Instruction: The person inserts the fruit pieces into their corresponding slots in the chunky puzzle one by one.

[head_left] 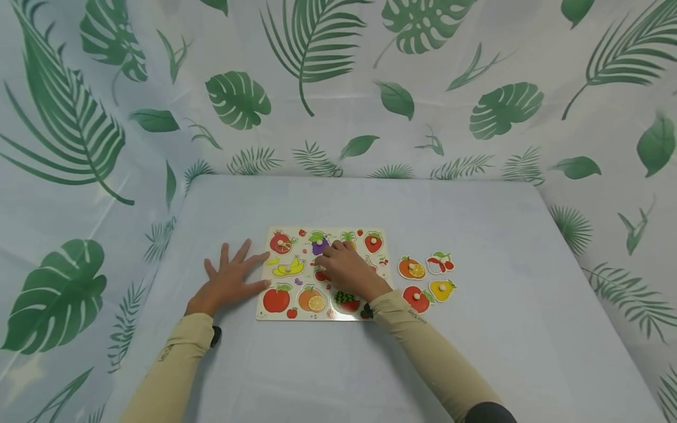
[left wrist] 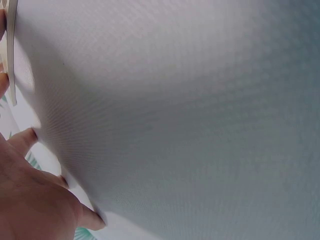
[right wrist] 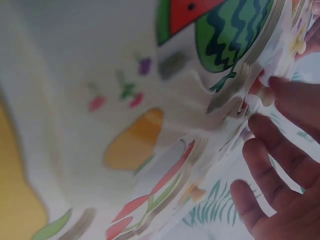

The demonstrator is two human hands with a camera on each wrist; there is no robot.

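A fruit peg puzzle board (head_left: 324,315) lies flat on the white table. My right hand (head_left: 349,271) reaches over its middle. In the right wrist view, my right thumb and forefinger close around the small knob (right wrist: 267,96) of a red fruit puzzle piece (right wrist: 256,86), partly hidden by the fingers; the other fingers (right wrist: 270,175) extend loosely. My left hand (head_left: 228,281) lies spread at the board's left side, thumb and forefinger tips right at its edge. On the board show bananas (head_left: 288,268), grapes (head_left: 319,243), a strawberry (head_left: 373,242) and a watermelon (head_left: 346,302).
Right of the board lie several loose knobbed pieces: an orange (head_left: 411,268), cherries (head_left: 440,263), a round red fruit (head_left: 416,299) and a pear (head_left: 442,289). A leaf-printed cloth (head_left: 338,135) hangs behind and beside the white table (head_left: 497,352).
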